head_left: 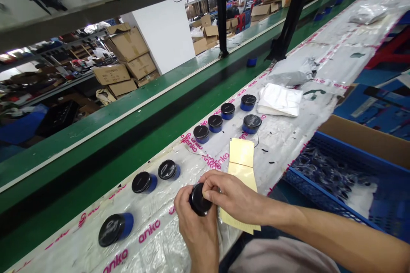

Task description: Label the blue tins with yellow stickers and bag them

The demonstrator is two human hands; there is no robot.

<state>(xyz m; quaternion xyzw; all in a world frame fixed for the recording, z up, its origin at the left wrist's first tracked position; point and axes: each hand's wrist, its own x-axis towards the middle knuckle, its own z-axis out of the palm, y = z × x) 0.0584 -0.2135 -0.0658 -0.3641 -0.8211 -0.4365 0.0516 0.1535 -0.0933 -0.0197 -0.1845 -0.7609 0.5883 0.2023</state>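
Observation:
A round container with a black lid (199, 200) is held in my left hand (197, 226), whose fingers wrap round its side. The fingertips of my right hand (221, 190) are pinched together against the lid; whatever they may hold is too small to make out. Beneath my right wrist lies a strip of yellow sticker sheets (241, 153). Left of my hands, on the plastic-covered bench (166, 226), are three blue containers with black lids, one of them nearest the front (115, 229). Several more such containers (215, 123) sit beyond my hands.
A stack of white sheets (279, 100) and a plastic bag (293, 71) lie further along the bench. The green conveyor (128, 149) runs along its far side, with black posts. A blue crate (326, 179) of small wrapped parts stands at the right. A person (240, 0) sits far back.

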